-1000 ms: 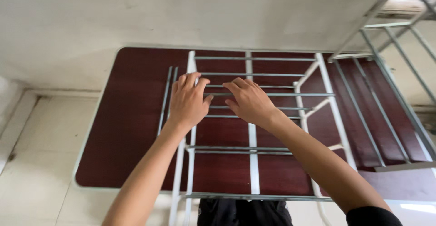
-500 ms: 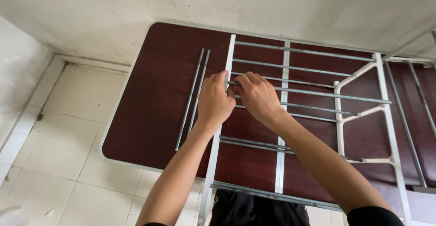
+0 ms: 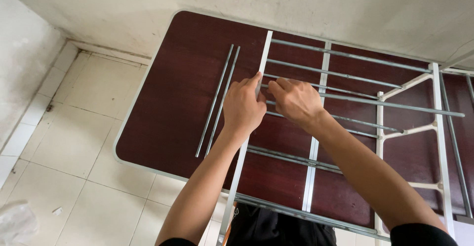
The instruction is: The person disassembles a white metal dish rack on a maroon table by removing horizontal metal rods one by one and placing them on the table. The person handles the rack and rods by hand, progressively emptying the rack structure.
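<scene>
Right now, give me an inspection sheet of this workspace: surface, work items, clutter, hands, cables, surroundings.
Surface: dark red-brown rectangular tabletop with pale edge trim, set against a wall.
Work items: white-framed metal rack with grey crossbars lying flat across the tabletop; two loose grey metal rods lying side by side to its left.
Clutter: crumpled clear plastic on the floor, lower left.
Hands: left hand grips the rack's white left rail; right hand pinches a crossbar end beside that rail.
Cables: nothing seen.
Surroundings: pale tiled floor; off-white scuffed wall.

Dark red table on tiled floor; bears white metal rack frame, two loose grey rods.
</scene>
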